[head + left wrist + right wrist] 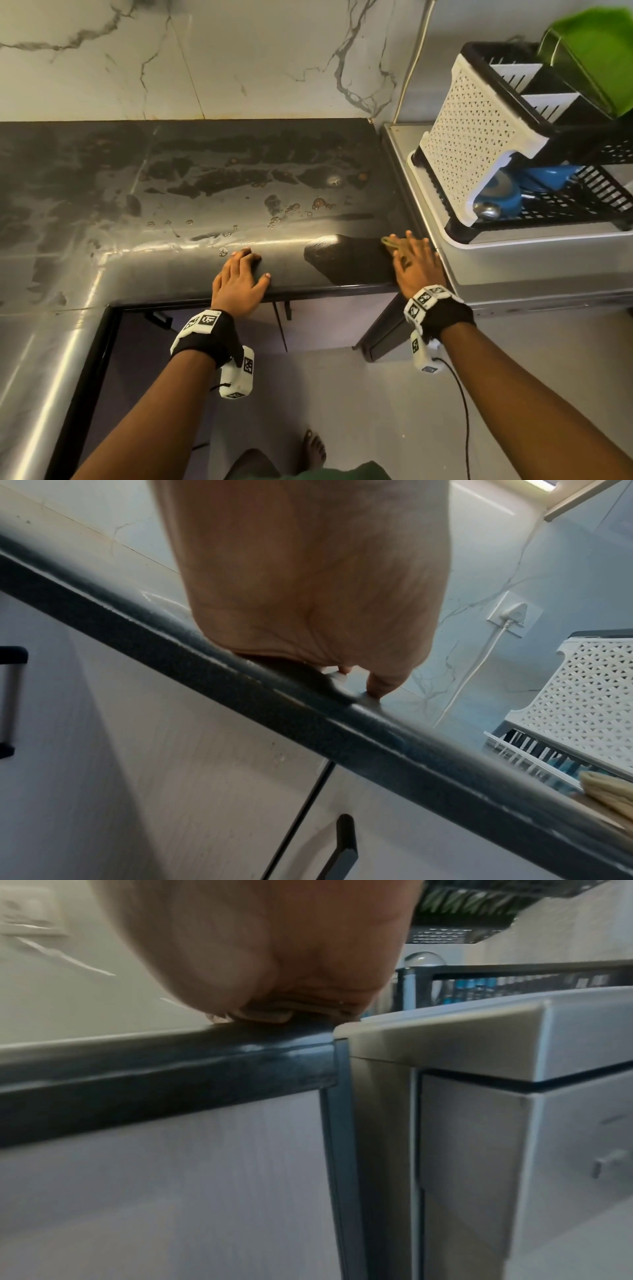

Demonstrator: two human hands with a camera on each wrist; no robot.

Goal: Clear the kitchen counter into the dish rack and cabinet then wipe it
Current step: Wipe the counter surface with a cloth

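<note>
The dark kitchen counter (205, 171) is wet, with streaks and soap bubbles across its back half. My right hand (411, 260) lies flat at the counter's front right corner, fingers straight, pressing a yellowish cloth (388, 241) onto the surface. The cloth's edge shows under the palm (270, 1015) and as a pale fold (609, 791). My left hand (250, 263) rests on the front edge of the counter, thumb spread, holding nothing. The black and white dish rack (479, 137) stands at the right with a blue dish (503, 195) in its lower tier.
The rack sits on a grey appliance (513, 274) flush with the counter's right end. A green plastic item (592, 54) lies on the rack's top tier. Below the counter are cabinet doors (325, 325) with dark handles (342, 853). A wall socket (507, 612) with a white cable is behind.
</note>
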